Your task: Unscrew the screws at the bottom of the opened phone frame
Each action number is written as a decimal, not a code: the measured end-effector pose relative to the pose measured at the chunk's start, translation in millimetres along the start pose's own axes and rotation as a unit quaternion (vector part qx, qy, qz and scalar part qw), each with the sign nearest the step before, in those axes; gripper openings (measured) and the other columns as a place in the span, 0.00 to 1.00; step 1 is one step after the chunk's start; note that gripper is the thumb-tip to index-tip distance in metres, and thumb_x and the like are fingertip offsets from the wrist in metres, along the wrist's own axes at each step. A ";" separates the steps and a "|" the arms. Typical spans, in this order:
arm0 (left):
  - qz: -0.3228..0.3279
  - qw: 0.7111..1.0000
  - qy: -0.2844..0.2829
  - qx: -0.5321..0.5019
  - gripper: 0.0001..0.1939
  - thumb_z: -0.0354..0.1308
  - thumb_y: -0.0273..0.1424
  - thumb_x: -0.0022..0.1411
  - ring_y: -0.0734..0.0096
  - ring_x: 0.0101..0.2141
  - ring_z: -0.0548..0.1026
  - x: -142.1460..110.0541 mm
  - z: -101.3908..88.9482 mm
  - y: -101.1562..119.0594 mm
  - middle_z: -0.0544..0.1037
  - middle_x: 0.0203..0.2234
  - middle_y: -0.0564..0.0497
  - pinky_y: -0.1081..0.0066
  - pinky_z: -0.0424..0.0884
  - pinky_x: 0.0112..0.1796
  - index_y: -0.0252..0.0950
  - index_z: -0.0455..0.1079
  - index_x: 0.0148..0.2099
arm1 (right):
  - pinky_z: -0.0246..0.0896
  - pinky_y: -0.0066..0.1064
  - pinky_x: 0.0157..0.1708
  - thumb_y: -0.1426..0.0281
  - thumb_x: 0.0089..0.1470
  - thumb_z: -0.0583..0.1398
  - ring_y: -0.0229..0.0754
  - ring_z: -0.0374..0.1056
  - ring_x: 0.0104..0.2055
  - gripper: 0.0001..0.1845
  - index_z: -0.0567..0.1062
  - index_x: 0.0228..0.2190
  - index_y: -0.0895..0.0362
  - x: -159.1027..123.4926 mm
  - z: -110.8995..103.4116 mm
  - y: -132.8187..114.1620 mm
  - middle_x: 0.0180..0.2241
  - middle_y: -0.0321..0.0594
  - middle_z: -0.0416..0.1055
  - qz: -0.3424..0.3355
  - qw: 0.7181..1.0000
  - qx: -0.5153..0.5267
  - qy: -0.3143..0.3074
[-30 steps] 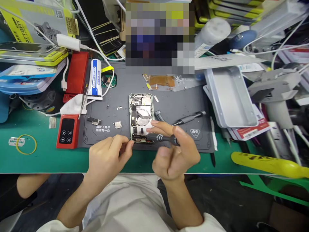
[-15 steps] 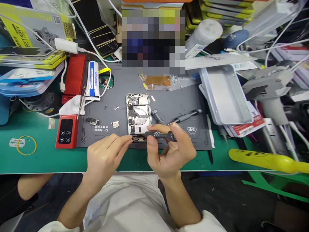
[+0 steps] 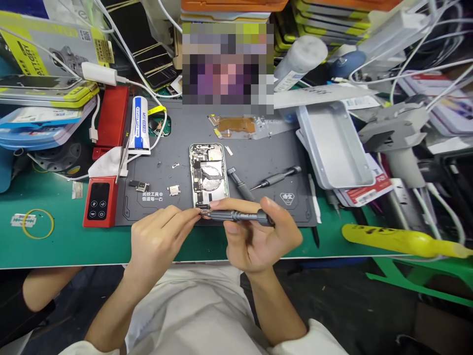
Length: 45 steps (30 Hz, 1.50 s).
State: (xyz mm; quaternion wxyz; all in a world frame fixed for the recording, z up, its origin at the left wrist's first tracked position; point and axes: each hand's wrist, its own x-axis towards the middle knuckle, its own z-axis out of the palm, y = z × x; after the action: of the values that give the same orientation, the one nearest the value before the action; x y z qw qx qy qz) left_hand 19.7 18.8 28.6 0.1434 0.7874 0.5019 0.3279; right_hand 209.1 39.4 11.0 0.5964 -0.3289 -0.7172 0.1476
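Observation:
An opened smartphone [image 3: 210, 177], its inner parts bare, lies on the grey work mat [image 3: 173, 162]. In my right hand [image 3: 266, 236] is a dark screwdriver [image 3: 240, 216], held nearly level across the phone's lower end, its tip pointing left. My left hand [image 3: 158, 241] is pinched at that tip; whatever sits between the fingertips is too small to make out. Two more screwdrivers rest right of the phone: one with a thick handle [image 3: 240, 185] and a slim one [image 3: 277, 178]. Small metal parts, among them a silvery plate [image 3: 173, 190] and a dark module [image 3: 139, 185], lie to the left.
A red device with a touch panel [image 3: 99, 202] and a white-blue tube [image 3: 139, 123] stand left of the phone. To the right are a clear plastic tray [image 3: 336, 148] and a yellow tool [image 3: 399, 240]. Boxes and cables crowd the back.
The screwdriver has turned more level, and its tip now meets my left fingertips instead of hovering over the phone's lower end. The whole view has shifted slightly.

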 end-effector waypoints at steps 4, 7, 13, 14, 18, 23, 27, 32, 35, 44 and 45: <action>0.001 1.000 0.000 0.004 0.04 0.63 0.27 0.75 0.76 0.32 0.80 0.1 1.5 -0.3 0.84 0.34 0.56 0.73 0.71 0.37 0.38 0.78 0.49 | 0.85 0.37 0.37 0.77 0.65 0.61 0.41 0.82 0.36 0.36 0.61 0.70 0.53 -2.1 1.2 -0.2 0.42 0.40 0.83 0.017 0.999 -0.015 0.025; -0.003 1.000 0.005 0.016 0.01 0.63 0.28 0.76 0.79 0.27 0.76 1.4 2.5 -0.6 0.82 0.32 0.58 0.73 0.67 0.33 0.38 0.76 0.47 | 0.80 0.30 0.26 0.71 0.68 0.61 0.35 0.72 0.25 0.33 0.63 0.70 0.47 1.1 -4.4 4.6 0.40 0.35 0.79 0.028 0.984 -0.067 0.161; -0.007 0.999 0.023 0.031 0.02 0.59 0.28 0.78 0.80 0.22 0.69 2.1 3.9 -2.2 0.76 0.25 0.61 0.73 0.61 0.28 0.38 0.72 0.46 | 0.59 0.24 0.17 0.72 0.60 0.69 0.31 0.61 0.23 0.33 0.73 0.64 0.44 11.8 -54.9 22.1 0.42 0.38 0.76 0.083 0.950 -0.227 0.200; -0.009 0.999 0.021 0.030 0.03 0.58 0.28 0.78 0.80 0.22 0.70 1.7 4.0 -2.6 0.76 0.25 0.61 0.73 0.61 0.28 0.38 0.72 0.46 | 0.62 0.26 0.20 0.71 0.59 0.70 0.34 0.64 0.24 0.34 0.73 0.64 0.45 12.2 -63.5 22.5 0.36 0.36 0.75 0.111 0.942 -0.275 0.157; -0.011 0.999 0.016 0.032 0.06 0.56 0.30 0.80 0.80 0.23 0.72 1.2 4.0 -3.3 0.77 0.25 0.60 0.73 0.60 0.28 0.37 0.71 0.45 | 0.69 0.33 0.28 0.63 0.65 0.66 0.40 0.69 0.28 0.25 0.74 0.61 0.51 10.9 -80.0 18.2 0.33 0.38 0.76 0.225 0.904 -0.362 0.011; -0.002 0.999 0.034 0.040 0.09 0.58 0.31 0.79 0.81 0.19 0.65 3.1 4.4 -3.4 0.73 0.23 0.61 0.73 0.58 0.26 0.36 0.70 0.41 | 0.68 0.33 0.30 0.61 0.64 0.67 0.38 0.68 0.27 0.16 0.76 0.50 0.52 7.4 -74.9 17.9 0.34 0.36 0.76 0.237 0.898 -0.367 -0.055; 0.001 0.998 0.040 0.040 0.09 0.58 0.31 0.78 0.81 0.19 0.64 4.4 5.9 -3.1 0.72 0.22 0.61 0.74 0.58 0.26 0.36 0.70 0.40 | 0.64 0.32 0.31 0.63 0.66 0.65 0.37 0.68 0.27 0.07 0.76 0.42 0.53 9.9 -65.5 19.5 0.33 0.34 0.76 0.206 0.892 -0.388 -0.108; 0.007 0.998 0.047 0.045 0.10 0.58 0.30 0.78 0.81 0.18 0.62 4.9 5.6 -2.0 0.71 0.22 0.61 0.73 0.57 0.26 0.36 0.69 0.39 | 0.66 0.35 0.37 0.64 0.67 0.65 0.45 0.72 0.40 0.07 0.82 0.39 0.53 17.3 -50.9 13.2 0.40 0.42 0.76 0.113 0.886 -0.435 -0.117; 0.006 0.998 0.046 0.047 0.10 0.58 0.30 0.78 0.80 0.18 0.62 4.7 4.9 -1.5 0.71 0.22 0.61 0.73 0.57 0.26 0.36 0.69 0.38 | 0.65 0.37 0.38 0.60 0.66 0.66 0.45 0.68 0.39 0.10 0.84 0.40 0.53 19.6 -44.0 7.7 0.38 0.43 0.74 0.113 0.878 -0.440 -0.149; 0.002 0.998 0.050 0.047 0.11 0.57 0.31 0.79 0.80 0.18 0.62 4.1 5.5 -1.6 0.70 0.21 0.61 0.73 0.57 0.25 0.37 0.70 0.38 | 0.64 0.35 0.38 0.68 0.62 0.67 0.40 0.68 0.36 0.03 0.80 0.39 0.52 25.5 -33.7 -6.5 0.36 0.35 0.71 0.286 0.911 -0.277 -0.105; 0.002 0.998 0.051 0.048 0.11 0.57 0.31 0.79 0.80 0.18 0.62 4.1 5.6 -1.5 0.70 0.21 0.61 0.72 0.57 0.26 0.37 0.70 0.38 | 0.64 0.34 0.37 0.68 0.62 0.66 0.39 0.66 0.34 0.03 0.79 0.39 0.52 25.3 -33.1 -8.5 0.34 0.34 0.70 0.292 0.915 -0.263 -0.091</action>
State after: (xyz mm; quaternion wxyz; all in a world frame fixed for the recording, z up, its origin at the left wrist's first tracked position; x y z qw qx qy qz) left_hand 23.5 23.7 25.1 0.0794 0.7770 0.5216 0.3434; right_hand 236.3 43.5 43.4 0.3506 -0.6541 -0.6530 0.1507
